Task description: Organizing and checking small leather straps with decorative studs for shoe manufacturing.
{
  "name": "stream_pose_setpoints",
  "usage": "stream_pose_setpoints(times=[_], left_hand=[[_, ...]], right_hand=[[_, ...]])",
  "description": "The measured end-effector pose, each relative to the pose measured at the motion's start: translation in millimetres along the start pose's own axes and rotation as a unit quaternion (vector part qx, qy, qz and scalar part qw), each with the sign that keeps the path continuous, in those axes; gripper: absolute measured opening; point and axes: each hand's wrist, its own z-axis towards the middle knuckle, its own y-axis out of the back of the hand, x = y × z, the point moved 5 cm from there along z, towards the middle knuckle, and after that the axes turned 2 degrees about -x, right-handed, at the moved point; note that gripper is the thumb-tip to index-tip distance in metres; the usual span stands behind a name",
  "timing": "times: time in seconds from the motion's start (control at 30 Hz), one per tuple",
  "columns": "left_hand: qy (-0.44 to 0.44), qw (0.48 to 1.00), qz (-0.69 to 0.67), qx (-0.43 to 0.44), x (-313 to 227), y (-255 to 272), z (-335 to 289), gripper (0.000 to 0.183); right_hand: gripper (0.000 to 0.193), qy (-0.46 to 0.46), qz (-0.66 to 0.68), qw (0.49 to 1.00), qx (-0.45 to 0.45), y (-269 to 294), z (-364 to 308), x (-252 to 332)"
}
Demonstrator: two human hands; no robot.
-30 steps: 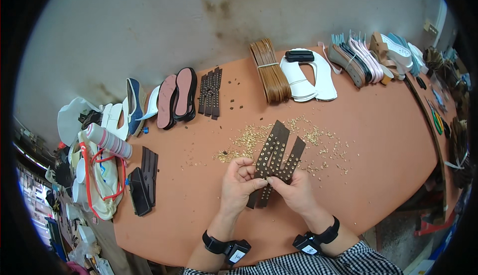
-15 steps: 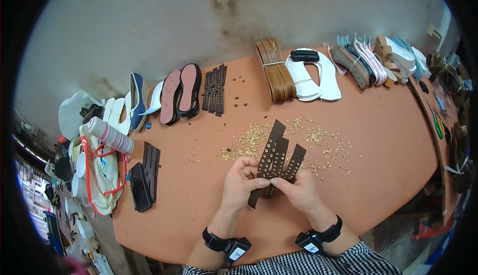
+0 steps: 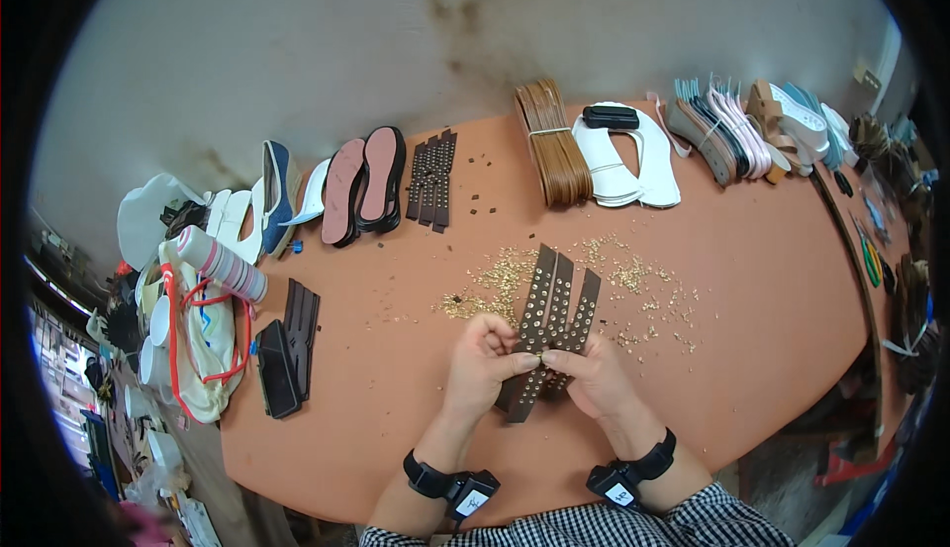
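Note:
A dark brown studded strap piece point(image 3: 555, 299), made of several woven strips with gold studs, is held up above the table. My left hand point(image 3: 483, 369) pinches its lower left side, thumb in front and fingers curled behind. On the other side my right hand point(image 3: 594, 374) grips it the same way, and the two thumb tips nearly meet at the crossing of the strips. Behind the piece, loose gold studs point(image 3: 638, 275) are scattered over the tabletop. A similar studded strap piece point(image 3: 429, 181) lies flat farther back.
Pink-topped soles point(image 3: 343, 186), a blue shoe point(image 3: 280, 196), a bundle of brown strips point(image 3: 554, 146) and white sole-shaped sheets point(image 3: 658, 166) line the back. Dark plain strips point(image 3: 301, 334) and a black phone point(image 3: 278, 369) lie left, beside a drawstring bag point(image 3: 213, 349). Wedge soles point(image 3: 705, 141) stand back right.
The strap piece has been turned a little in my hands; its strips now stand closer together and more parallel. Both hands stay in nearly the same place.

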Motion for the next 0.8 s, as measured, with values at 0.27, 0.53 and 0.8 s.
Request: stream_pose_setpoints(times=[0.27,0.53,0.8], left_hand=[[-0.023,0.982,0.178,-0.062,-18,54,18,0.014],[0.001,0.829,0.558,0.038,-14,36,13,0.015],[-0.053,0.785,0.615,0.054,-14,26,14,0.013]], right_hand=[[0.021,-0.038,0.084,0.995,-0.035,7,4,19],[0.023,-0.008,0.057,0.994,-0.090,16,1,32],[0.019,-0.015,0.064,0.991,-0.112,22,5,27]])
